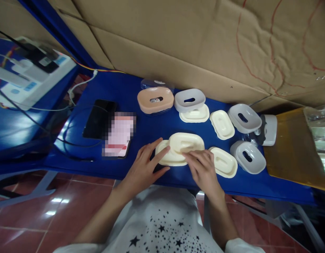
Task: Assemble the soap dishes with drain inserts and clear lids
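Two cream oval plastic dish pieces overlap on the blue table in front of me. The upper cream piece (pixel 190 139) lies across the right part of the lower cream piece (pixel 162 158). With stretched, parted fingers, my left hand (pixel 145 161) rests at the lower piece's left side, its index fingertip touching the pieces. My right hand (pixel 203 167) pinches the near edge of the upper piece between thumb and fingers. Just right of that hand lies another cream piece (pixel 224 162). Grey oval dishes with a slot, such as this grey dish (pixel 249 158), stand farther right.
Behind are a peach dish (pixel 155 100), a pale grey dish (pixel 190 100) and more cream pieces (pixel 222 124). Two phones lie left, one dark (pixel 98 119), one lit (pixel 119 135). Cables run to a power strip (pixel 33 75). A brown box (pixel 291 147) stands right; cardboard (pixel 178 42) walls the back.
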Motion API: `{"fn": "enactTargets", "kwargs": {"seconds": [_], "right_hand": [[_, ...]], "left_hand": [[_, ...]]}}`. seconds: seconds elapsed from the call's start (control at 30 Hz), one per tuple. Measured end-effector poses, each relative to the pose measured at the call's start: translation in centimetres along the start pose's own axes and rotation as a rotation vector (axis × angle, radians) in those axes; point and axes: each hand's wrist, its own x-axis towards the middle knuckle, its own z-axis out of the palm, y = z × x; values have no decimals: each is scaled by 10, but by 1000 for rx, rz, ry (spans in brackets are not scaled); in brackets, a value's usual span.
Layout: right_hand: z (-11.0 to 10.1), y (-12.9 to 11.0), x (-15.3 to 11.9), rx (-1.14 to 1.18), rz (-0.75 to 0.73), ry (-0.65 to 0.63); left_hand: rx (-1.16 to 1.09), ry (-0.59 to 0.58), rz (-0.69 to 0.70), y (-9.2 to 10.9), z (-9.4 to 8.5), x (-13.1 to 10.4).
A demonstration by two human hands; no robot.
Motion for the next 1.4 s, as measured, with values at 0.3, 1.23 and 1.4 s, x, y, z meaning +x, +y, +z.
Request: {"fn": "enactTargets", "kwargs": {"seconds": [0.3, 1.23, 1.4], "right_hand": [[-7, 40, 12, -146, 20, 41], [-7, 14, -2, -25, -41, 108], [1, 14, -4, -34, -135, -8]], "left_hand": [[129, -19, 39, -9, -16, 24], [-57, 154, -4, 19, -16, 7], [-75, 108, 37, 8, 4, -2]]}}
